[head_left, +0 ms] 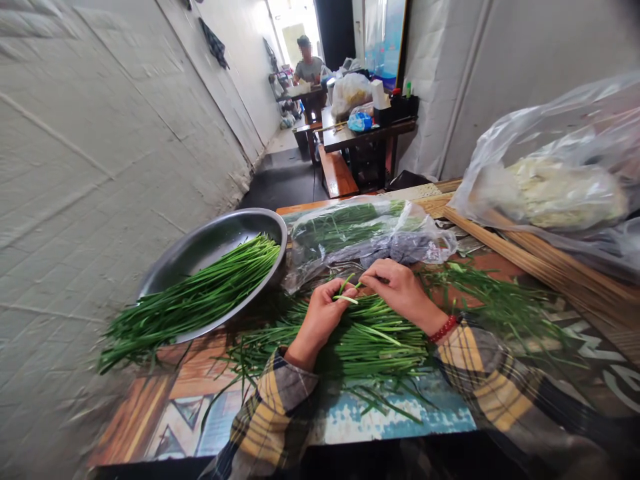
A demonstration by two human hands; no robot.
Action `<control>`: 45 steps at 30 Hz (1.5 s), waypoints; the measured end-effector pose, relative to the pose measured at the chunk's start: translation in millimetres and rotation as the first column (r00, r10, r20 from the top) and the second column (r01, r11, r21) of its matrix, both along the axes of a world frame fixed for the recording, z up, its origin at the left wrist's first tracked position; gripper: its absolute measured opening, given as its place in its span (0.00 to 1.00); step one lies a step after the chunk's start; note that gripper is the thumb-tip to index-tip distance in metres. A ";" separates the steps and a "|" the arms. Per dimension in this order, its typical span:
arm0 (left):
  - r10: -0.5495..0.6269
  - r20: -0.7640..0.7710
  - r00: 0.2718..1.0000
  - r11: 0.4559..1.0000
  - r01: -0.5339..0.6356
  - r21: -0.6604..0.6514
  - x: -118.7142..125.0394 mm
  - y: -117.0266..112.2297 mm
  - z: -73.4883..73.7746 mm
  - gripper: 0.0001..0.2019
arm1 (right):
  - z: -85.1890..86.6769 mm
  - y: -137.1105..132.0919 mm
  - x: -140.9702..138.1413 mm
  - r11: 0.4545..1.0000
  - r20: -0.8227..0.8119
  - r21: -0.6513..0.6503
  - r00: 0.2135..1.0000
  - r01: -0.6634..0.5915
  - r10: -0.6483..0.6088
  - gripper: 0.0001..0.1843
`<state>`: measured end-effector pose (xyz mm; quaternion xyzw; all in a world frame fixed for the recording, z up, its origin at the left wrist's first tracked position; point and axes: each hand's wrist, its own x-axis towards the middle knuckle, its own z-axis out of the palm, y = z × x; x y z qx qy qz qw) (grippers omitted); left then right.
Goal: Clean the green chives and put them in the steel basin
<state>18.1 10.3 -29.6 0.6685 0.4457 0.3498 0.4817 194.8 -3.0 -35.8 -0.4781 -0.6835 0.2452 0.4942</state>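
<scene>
My left hand (324, 315) is closed around a few garlic chives (346, 299), whose pale ends stick out past the thumb. Just to its right, my right hand (395, 288) pinches the end of a green stalk between thumb and fingers. Both hands are above a loose pile of chives (385, 343) spread over the table. To the left, a steel basin (215, 237) holds a bundle of long chives (200, 300) that hangs over its near rim. Behind my hands lies a clear plastic bag (345, 230) with more greens inside.
Loose trimmings (495, 293) lie right of the pile. Bundled wooden sticks (540, 260) and a plastic bag with pale contents (565, 187) are at the right. A white brick wall (100, 200) runs along the left. Farther back, a person (309, 67) sits beyond a cluttered table (345, 137).
</scene>
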 end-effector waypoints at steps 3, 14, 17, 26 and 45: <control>0.015 0.000 1.000 0.999 -0.015 0.037 1.7 -0.2 -0.7 0.11 | -4.8 -0.4 -8.8 0.984 -0.241 -0.176 0.969 0.021 -0.064 0.11; 0.055 -0.079 0.995 0.986 -0.041 0.161 3.9 -2.7 -0.9 0.06 | -10.1 6.0 -5.0 0.926 -0.686 -0.376 0.664 0.025 -0.297 0.18; 0.084 -0.084 0.993 0.985 -0.070 0.156 2.6 -2.6 -2.6 0.06 | -4.3 5.9 8.8 0.951 -0.519 -0.263 0.808 0.159 -0.279 0.19; 0.058 -0.041 0.997 0.991 -0.052 0.120 -0.2 -2.1 -1.0 0.08 | -1.0 2.0 3.6 0.987 0.183 0.160 0.983 -0.020 -0.009 0.05; 0.094 -0.048 0.994 0.992 -0.089 0.088 2.7 -2.2 -1.4 0.08 | -8.1 5.2 0.4 0.976 -0.514 -0.215 0.853 -0.022 -0.094 0.15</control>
